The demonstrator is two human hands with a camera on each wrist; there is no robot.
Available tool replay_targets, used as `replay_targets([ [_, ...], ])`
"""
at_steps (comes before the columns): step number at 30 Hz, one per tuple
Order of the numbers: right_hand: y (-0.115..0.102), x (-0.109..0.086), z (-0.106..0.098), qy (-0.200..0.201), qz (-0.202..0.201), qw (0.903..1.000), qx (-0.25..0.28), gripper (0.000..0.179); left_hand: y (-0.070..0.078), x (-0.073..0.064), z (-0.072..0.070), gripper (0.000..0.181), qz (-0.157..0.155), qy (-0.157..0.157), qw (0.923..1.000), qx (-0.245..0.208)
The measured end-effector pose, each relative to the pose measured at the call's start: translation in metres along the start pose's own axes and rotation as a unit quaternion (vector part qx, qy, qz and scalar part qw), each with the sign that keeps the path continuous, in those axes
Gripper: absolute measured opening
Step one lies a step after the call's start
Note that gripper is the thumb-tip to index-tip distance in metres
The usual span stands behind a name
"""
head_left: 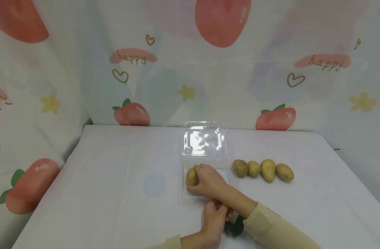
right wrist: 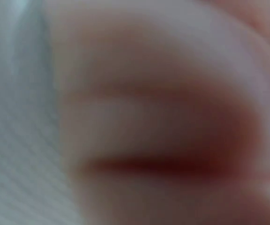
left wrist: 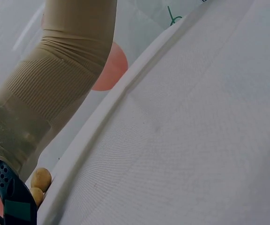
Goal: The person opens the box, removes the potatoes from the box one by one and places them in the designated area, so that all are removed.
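Note:
My right hand (head_left: 208, 180) grips a potato (head_left: 192, 177) at the left side of a clear plastic box (head_left: 185, 196), thumb in front and fingers over the top. The box's hinged lid (head_left: 203, 140) lies folded back behind it. Just beneath my right wrist, my left hand (head_left: 213, 219) rests with fingers loosely curled and no object showing in it. A dark wrist device (head_left: 235, 226) sits beside it below the right sleeve, and also shows in the left wrist view (left wrist: 12, 197). Blurred skin up close fills most of the right wrist view.
Several potatoes (head_left: 268, 170) stand in a row right of the box. White cloth (head_left: 100, 193) covers the table, whose back edge meets a printed fabric backdrop (head_left: 221, 79). In the left wrist view, the right sleeve (left wrist: 64, 70) crosses the upper left, with two potatoes (left wrist: 41, 179) below it.

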State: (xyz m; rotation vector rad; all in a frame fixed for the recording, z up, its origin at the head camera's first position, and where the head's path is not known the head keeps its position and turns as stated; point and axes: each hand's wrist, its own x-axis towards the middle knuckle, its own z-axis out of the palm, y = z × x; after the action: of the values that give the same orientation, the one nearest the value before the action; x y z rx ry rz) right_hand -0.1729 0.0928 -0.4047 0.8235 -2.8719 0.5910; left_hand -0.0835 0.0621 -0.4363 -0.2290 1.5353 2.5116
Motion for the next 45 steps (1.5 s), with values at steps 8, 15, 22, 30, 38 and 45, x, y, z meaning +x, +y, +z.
replay_targets([
  [8,0.002,-0.002,-0.005,0.026,0.008,0.9996,0.006,0.052,-0.004,0.001,-0.001,0.012,0.008,0.004,0.9999,-0.010],
  [15,0.005,-0.007,-0.016,0.028,0.016,0.9993,0.020,0.052,-0.004,0.001,0.001,0.008,0.011,0.005,0.9997,-0.020],
  [22,0.013,-0.014,-0.032,0.038,0.024,0.9984,0.034,0.058,0.001,0.000,0.004,0.005,-0.003,0.014,0.9998,-0.014],
  [30,0.025,-0.022,-0.046,0.053,-0.002,0.9973,0.051,0.053,-0.002,0.001,0.005,0.004,0.025,0.028,0.9993,-0.001],
  [38,0.036,-0.028,-0.057,0.074,-0.007,0.9967,0.032,0.058,-0.001,0.000,0.004,0.008,0.016,0.030,0.9994,0.001],
  [45,0.049,-0.034,-0.067,0.076,0.011,0.9962,0.041,0.057,-0.001,0.001,0.004,0.008,0.013,0.027,0.9995,-0.005],
])
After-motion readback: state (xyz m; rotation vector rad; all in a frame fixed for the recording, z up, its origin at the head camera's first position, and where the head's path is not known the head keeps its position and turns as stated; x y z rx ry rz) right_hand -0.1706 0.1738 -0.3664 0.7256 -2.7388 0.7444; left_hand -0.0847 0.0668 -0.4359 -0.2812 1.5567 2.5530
